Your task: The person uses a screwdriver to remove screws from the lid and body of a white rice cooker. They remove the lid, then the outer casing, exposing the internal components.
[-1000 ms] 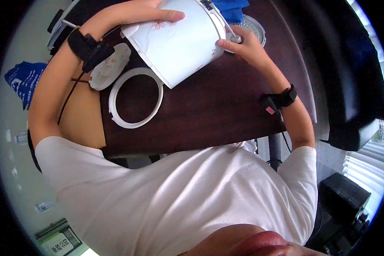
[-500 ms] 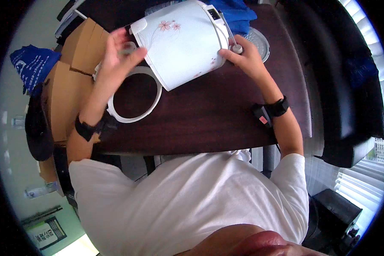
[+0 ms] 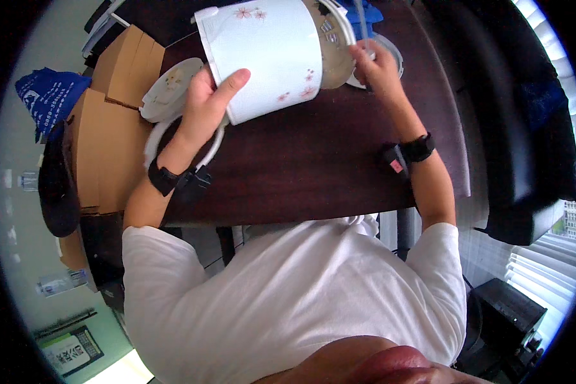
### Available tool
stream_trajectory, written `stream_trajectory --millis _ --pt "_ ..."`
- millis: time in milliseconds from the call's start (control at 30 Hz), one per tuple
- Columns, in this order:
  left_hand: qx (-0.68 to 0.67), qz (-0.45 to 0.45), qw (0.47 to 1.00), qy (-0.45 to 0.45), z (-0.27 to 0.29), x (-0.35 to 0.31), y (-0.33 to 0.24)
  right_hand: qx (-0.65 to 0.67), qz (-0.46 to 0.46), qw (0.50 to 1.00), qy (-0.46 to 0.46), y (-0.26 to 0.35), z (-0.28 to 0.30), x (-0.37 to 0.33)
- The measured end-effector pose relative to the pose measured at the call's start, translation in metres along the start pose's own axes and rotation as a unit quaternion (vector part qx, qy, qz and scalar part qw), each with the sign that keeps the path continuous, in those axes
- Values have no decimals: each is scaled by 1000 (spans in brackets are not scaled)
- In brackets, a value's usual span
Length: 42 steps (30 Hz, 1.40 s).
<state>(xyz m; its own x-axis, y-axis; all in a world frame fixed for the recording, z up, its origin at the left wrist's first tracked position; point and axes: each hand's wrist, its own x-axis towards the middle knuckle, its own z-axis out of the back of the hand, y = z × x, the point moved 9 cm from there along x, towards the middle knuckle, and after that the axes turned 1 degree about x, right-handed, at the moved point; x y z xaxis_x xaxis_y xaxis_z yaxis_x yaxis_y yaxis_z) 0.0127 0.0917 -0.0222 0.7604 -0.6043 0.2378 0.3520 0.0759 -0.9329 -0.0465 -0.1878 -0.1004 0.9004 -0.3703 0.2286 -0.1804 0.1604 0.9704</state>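
Note:
My left hand (image 3: pixel 205 102) is wrapped round the near left edge of a white cylindrical appliance shell (image 3: pixel 262 64) with pink flowers, which looks like a rice cooker's outer casing. The shell is tilted on its side above the far part of the table. My right hand (image 3: pixel 379 70) grips a white rim (image 3: pixel 347 25) at the other end. Between rim and shell shows a tan, dull inner body (image 3: pixel 336 61) with small metal pieces on it. A pale rod or cord near the right fingers is blurred. A white ring (image 3: pixel 219 142) lies partly under my left forearm.
On the dark table (image 3: pixel 301 166), a white round cover (image 3: pixel 171 89) lies far left and a round silvery plate (image 3: pixel 393 54) beyond my right hand. Cardboard boxes (image 3: pixel 112 153) stand at the left, a blue bag (image 3: pixel 367 29) at the back. A black sofa (image 3: pixel 518 128) is at right.
The rim and inner body have come partly out of the shell, showing a tan section. The shell has moved slightly up and left; my left hand has shifted right and now grips its edge.

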Motion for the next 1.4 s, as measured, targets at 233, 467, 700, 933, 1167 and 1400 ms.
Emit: stream_trajectory --millis 233,467,700,933,1167,1400 --pt "-49 26 998 -23 17 11 -4 -101 -32 993 53 -13 -6 1" --pt "-43 28 998 -23 23 16 -2 -136 -135 976 104 -35 -2 -9" --pt "-36 57 997 -38 36 12 -1 -197 -254 934 155 -62 11 -29" --pt "-70 120 987 -79 55 -2 12 -252 -228 939 55 -75 38 -13" --pt "-75 123 988 -64 67 -14 17 -325 -196 925 3 -64 81 -10" --pt "-65 142 985 -73 75 -15 23 -324 -228 918 -2 -58 116 -36"
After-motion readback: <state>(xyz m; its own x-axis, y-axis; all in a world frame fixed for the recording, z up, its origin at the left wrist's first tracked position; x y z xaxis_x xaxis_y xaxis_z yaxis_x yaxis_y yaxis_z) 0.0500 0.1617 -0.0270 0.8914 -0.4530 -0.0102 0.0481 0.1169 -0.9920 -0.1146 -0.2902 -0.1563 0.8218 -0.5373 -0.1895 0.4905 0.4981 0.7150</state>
